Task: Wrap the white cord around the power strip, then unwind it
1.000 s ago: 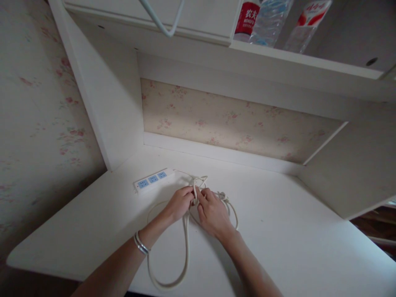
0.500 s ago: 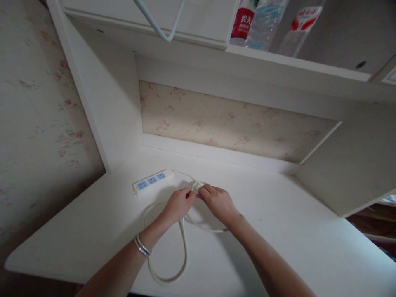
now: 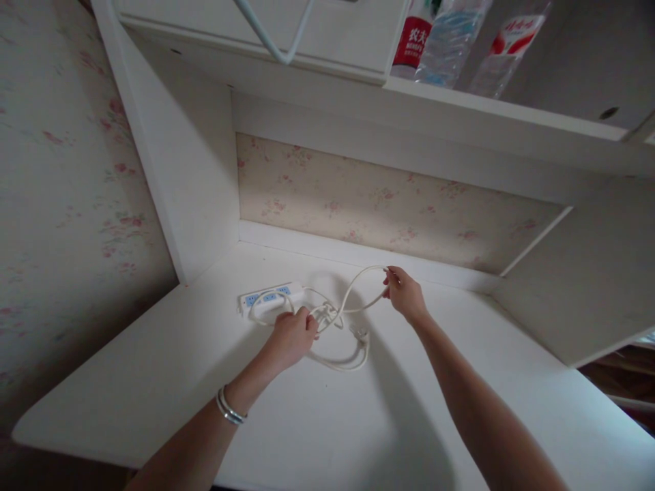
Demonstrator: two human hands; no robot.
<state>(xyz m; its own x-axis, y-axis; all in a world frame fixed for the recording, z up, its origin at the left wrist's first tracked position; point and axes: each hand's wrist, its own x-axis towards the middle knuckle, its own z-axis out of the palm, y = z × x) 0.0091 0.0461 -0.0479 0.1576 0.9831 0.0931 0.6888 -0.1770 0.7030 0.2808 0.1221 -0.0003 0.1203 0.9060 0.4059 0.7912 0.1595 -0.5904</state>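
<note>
A white power strip (image 3: 271, 298) with blue sockets lies on the white desk, a loop of its cord crossing over it. My left hand (image 3: 294, 335) is closed round the white power cord (image 3: 353, 284), just in front of the strip. Farther right and raised, my right hand (image 3: 404, 292) pinches a loop of the same cord, which stretches between both hands. Between them the cord is tangled, with what looks like a knot. The plug (image 3: 362, 335) rests on the desk, prongs showing, at the end of a curved length of cord.
The white desk (image 3: 491, 395) has side panels and a back strip with floral wallpaper behind it. Above hangs a shelf with several plastic bottles (image 3: 453, 41) and a cabinet with a pale handle (image 3: 279, 48). Floral wallpaper (image 3: 66, 191) covers the left wall.
My right hand has moved right and away, pulling out a loop of cord. My left hand has shifted slightly. The large front loop has been drawn up, and the plug now shows.
</note>
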